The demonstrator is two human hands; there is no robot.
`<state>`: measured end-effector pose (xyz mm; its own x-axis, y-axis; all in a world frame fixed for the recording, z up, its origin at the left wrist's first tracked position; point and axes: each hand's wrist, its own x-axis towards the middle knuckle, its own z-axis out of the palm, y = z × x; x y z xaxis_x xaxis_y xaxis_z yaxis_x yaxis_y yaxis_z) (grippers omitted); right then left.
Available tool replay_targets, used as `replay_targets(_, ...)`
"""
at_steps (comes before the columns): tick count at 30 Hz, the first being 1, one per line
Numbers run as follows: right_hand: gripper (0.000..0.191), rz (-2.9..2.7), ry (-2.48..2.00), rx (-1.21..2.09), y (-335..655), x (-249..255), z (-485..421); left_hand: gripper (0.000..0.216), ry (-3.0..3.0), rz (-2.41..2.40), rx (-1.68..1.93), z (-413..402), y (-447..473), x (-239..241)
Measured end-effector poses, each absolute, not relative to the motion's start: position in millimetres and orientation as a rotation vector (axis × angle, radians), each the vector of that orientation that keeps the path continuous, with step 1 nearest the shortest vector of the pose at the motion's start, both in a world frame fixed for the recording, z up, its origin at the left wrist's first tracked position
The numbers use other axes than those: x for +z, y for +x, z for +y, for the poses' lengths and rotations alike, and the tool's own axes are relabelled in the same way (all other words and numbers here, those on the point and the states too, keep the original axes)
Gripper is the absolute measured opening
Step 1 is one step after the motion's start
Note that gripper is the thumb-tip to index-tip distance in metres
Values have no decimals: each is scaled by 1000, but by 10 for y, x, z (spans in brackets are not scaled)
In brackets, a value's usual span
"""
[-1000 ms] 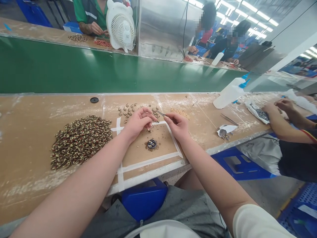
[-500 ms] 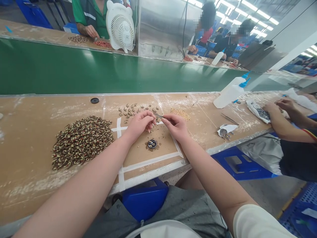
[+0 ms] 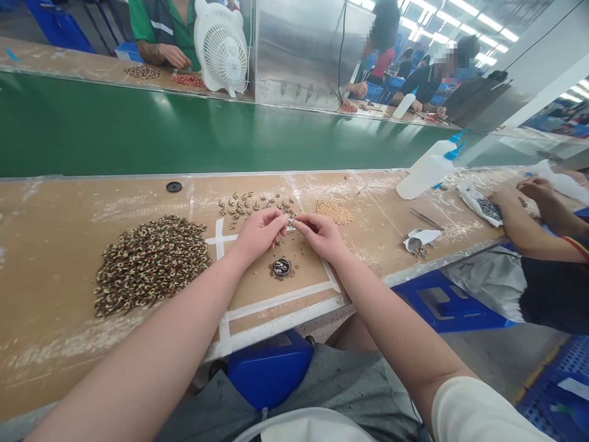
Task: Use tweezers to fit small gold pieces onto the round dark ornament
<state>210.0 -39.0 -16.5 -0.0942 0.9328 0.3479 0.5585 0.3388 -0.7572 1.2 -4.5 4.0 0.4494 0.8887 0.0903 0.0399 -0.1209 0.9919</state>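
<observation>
My left hand (image 3: 263,232) is closed, thumb and forefinger pinched together. My right hand (image 3: 323,236) is pinched too, its fingertips almost meeting those of the left. Between them shows a small metal piece (image 3: 291,222), too tiny to make out fully. Just below the hands lies a round black dish (image 3: 281,267) with small shiny bits in it, on a wet patch. Behind the hands are scattered small bronze-coloured metal pieces (image 3: 237,207). Beyond my right hand is a spread of small yellow beads (image 3: 334,212).
A big heap of small brown-and-cream pieces (image 3: 151,264) covers the bench to the left. A black disc (image 3: 173,187) lies behind it. To the right are white bottles (image 3: 423,178) with blue tips, tweezers (image 3: 426,218) and a co-worker's hands (image 3: 506,199). A green belt (image 3: 184,132) runs behind.
The two hands have come closer, fingertips nearly touching. The thin dark tool that stuck out of my right fingers no longer shows clearly.
</observation>
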Motion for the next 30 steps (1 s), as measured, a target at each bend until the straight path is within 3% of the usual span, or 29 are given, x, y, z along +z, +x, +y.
replay_targets(10, 49, -1702, -1409, 518, 2137, -185, -356, 31, 1391, 905, 1068, 20, -24, 14)
replay_targets(30, 35, -1631, -1424, 600, 2121, -202, -316, 37, 1783, 1003, 885, -64, -26, 57)
